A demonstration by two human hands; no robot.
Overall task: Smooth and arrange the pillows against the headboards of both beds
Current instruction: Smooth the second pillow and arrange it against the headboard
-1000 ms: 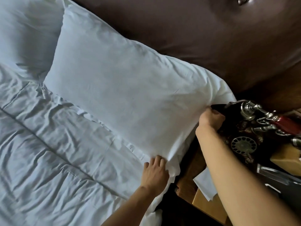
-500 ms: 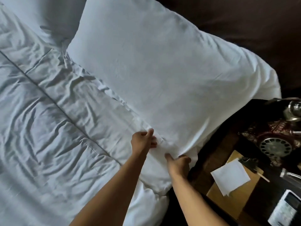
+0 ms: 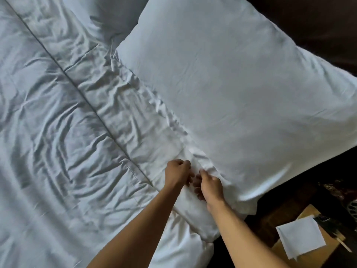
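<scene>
Pillow (image 3: 241,97), large and white, is lying across the upper right and centre of the frame, its far edge sitting against the dark headboard (image 3: 318,22) at the upper right. Its lower corner is pointing down toward the bottom centre, overhanging the bed edge near the nightstand. Second pillow (image 3: 108,16) is showing partly at the top of the frame, left of the first, just beside it.

Left hand (image 3: 178,172) is sitting at lower centre with fingers curled, pinching the white fabric at the pillow's lower edge, where the pillowcase meets the folded duvet (image 3: 67,142). Right hand (image 3: 209,185) is just beside it, almost touching, thumb up and fingers curled under, gripping the same bunched fabric at the pillow's near edge. Can't tell exactly whether the pinched cloth is pillowcase flap or sheet. Both forearms are coming in from the bottom of the frame.

Duvet is filling the left half of the frame, heavily wrinkled, with a seam running diagonally from the upper left toward the hands.

Lower right: dark nightstand (image 3: 280,194) with a brown board (image 3: 307,254) lying on it, a white paper sheet (image 3: 300,236) lying on the board, and a thin stick-like item (image 3: 344,245) just beside the paper. Other objects at the right edge are too dark to identify.
</scene>
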